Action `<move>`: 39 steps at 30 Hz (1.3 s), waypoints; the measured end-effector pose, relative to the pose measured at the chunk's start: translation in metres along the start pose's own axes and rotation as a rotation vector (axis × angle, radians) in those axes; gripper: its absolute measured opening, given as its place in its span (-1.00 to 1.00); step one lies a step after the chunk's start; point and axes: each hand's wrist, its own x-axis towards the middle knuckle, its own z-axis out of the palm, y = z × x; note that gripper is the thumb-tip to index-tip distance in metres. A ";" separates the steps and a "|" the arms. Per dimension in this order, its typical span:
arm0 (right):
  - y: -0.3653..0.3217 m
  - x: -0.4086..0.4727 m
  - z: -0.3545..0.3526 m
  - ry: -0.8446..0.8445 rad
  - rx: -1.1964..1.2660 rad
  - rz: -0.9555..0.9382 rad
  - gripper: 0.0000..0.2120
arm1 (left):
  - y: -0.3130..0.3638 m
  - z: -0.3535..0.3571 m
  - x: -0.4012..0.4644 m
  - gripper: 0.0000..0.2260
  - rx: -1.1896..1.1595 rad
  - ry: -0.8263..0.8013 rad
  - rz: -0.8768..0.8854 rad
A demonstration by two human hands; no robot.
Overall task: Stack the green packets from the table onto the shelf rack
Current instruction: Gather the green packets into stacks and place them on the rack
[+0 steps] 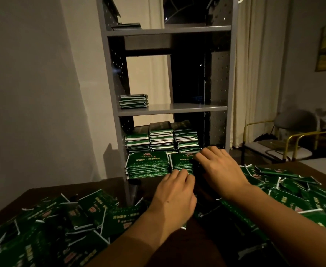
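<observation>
A grey shelf rack point(170, 108) stands beyond the dark table point(104, 185). Its lowest shelf holds three green packet stacks at the back point(161, 138) and two stacks in front: a left one point(147, 164) and a right one point(181, 161). My left hand point(174, 195) touches the near edge of the right front stack. My right hand point(219, 168) rests on that stack's right side, fingers curled over its top. Both hands press on this stack. Loose green packets lie heaped on the table at the left point(62, 218) and the right point(293, 191).
A small packet stack point(133, 101) sits on the middle shelf, another flat pile point(126, 26) on the upper shelf. Chairs with gold metal frames point(285, 139) stand at the right. A cream curtain point(254, 74) hangs behind the rack.
</observation>
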 end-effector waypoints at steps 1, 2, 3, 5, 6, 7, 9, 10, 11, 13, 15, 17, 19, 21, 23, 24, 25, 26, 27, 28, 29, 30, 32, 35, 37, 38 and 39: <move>0.001 0.000 0.000 -0.010 0.006 -0.002 -0.37 | 0.000 0.002 0.001 -0.68 0.008 -0.006 -0.002; 0.002 -0.003 0.000 -0.014 0.017 0.005 -0.35 | 0.001 0.004 0.003 -0.72 0.014 -0.005 -0.001; 0.002 -0.007 -0.002 0.000 0.038 0.014 -0.35 | 0.000 0.005 0.004 -0.77 0.015 -0.005 -0.006; 0.002 -0.019 -0.006 0.063 0.079 0.010 -0.50 | 0.003 0.006 0.006 -0.81 0.001 -0.001 -0.019; 0.001 -0.026 -0.006 0.081 0.097 -0.018 -0.62 | 0.004 0.005 0.007 -0.79 -0.007 -0.009 -0.025; 0.000 -0.031 -0.006 0.064 0.113 -0.055 -0.72 | 0.006 0.003 0.008 -0.77 -0.011 -0.018 -0.033; 0.000 -0.034 -0.002 -0.038 0.124 -0.087 -0.81 | 0.008 0.005 0.012 -0.74 -0.005 -0.009 -0.040; 0.001 -0.032 0.001 -0.077 0.124 -0.079 -0.82 | 0.009 0.006 0.013 -0.74 -0.007 -0.013 -0.042; 0.001 -0.028 0.003 -0.096 0.132 -0.060 -0.81 | 0.008 0.008 0.012 -0.74 -0.010 -0.023 -0.052; 0.002 -0.019 0.003 -0.105 0.160 -0.005 -0.79 | 0.004 0.010 0.016 -0.75 -0.010 -0.062 -0.072; 0.002 -0.012 0.002 -0.114 0.205 0.035 -0.79 | -0.001 0.010 0.019 -0.73 -0.021 -0.087 -0.095; 0.001 -0.008 0.001 -0.119 0.239 0.056 -0.81 | -0.003 0.009 0.023 -0.73 -0.019 -0.082 -0.111; 0.000 -0.005 0.001 -0.120 0.251 0.065 -0.83 | -0.003 0.009 0.025 -0.72 -0.016 -0.091 -0.127; -0.001 -0.006 0.000 -0.142 0.257 0.077 -0.83 | -0.002 0.008 0.024 -0.73 -0.021 -0.094 -0.138; -0.002 -0.009 -0.002 -0.160 0.260 0.087 -0.84 | -0.001 0.007 0.022 -0.73 -0.050 -0.110 -0.149; -0.002 -0.011 -0.004 -0.167 0.269 0.098 -0.84 | -0.001 0.005 0.020 -0.73 -0.067 -0.121 -0.158; -0.003 -0.013 -0.006 -0.178 0.281 0.114 -0.85 | 0.000 0.002 0.018 -0.72 -0.080 -0.132 -0.170; -0.003 -0.016 -0.010 -0.186 0.292 0.129 -0.87 | 0.002 -0.002 0.016 -0.72 -0.090 -0.136 -0.179; -0.004 -0.020 -0.015 -0.200 0.305 0.144 -0.90 | 0.004 -0.009 0.012 -0.73 -0.095 -0.138 -0.185; -0.004 -0.024 -0.020 -0.213 0.325 0.161 -0.92 | 0.006 -0.014 0.008 -0.74 -0.099 -0.137 -0.186; -0.004 -0.028 -0.025 -0.223 0.354 0.187 -0.93 | 0.008 -0.019 0.004 -0.74 -0.109 -0.137 -0.193; -0.003 -0.030 -0.029 -0.223 0.389 0.216 -0.94 | 0.008 -0.024 0.002 -0.75 -0.124 -0.135 -0.202; -0.003 -0.037 -0.039 -0.212 0.458 0.276 -0.98 | 0.010 -0.035 -0.005 -0.77 -0.165 -0.121 -0.236; -0.005 -0.053 -0.055 -0.169 0.518 0.324 -0.90 | 0.019 -0.050 -0.020 -0.81 -0.219 -0.095 -0.272; -0.007 -0.068 -0.066 -0.144 0.560 0.355 -0.86 | 0.027 -0.058 -0.034 -0.83 -0.232 -0.101 -0.269; -0.008 -0.072 -0.070 -0.136 0.575 0.372 -0.85 | 0.029 -0.059 -0.038 -0.84 -0.235 -0.104 -0.262; -0.009 -0.081 -0.078 -0.137 0.583 0.386 -0.85 | 0.034 -0.061 -0.045 -0.85 -0.242 -0.109 -0.257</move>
